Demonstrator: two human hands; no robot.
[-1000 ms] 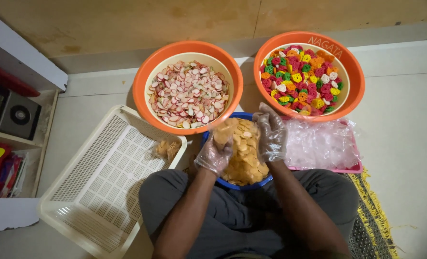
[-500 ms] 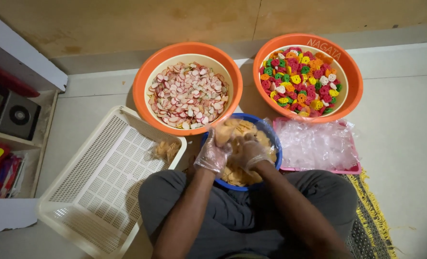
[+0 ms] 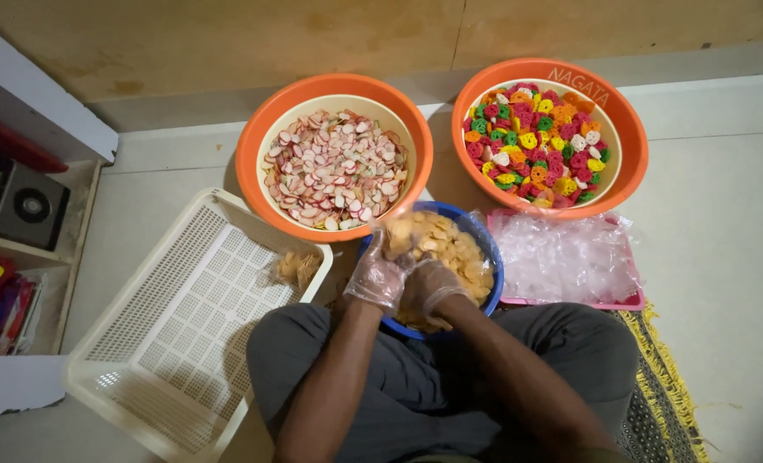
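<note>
A white slatted basket (image 3: 175, 326) lies at the left on the floor. The gloved left hand (image 3: 379, 273) has its fingers clamped on yellow chips (image 3: 450, 244) in the blue bowl (image 3: 491, 257). The right hand (image 3: 433, 287) touches it; whether its fingers are closed cannot be told.

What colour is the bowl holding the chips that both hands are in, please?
Blue bowl, best seen in the head view.

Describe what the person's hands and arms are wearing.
Both the left hand and the right hand wear thin, clear, crinkly disposable plastic gloves that end loosely at the wrists. The forearms are bare, with no sleeves, watch or jewellery showing.
</note>
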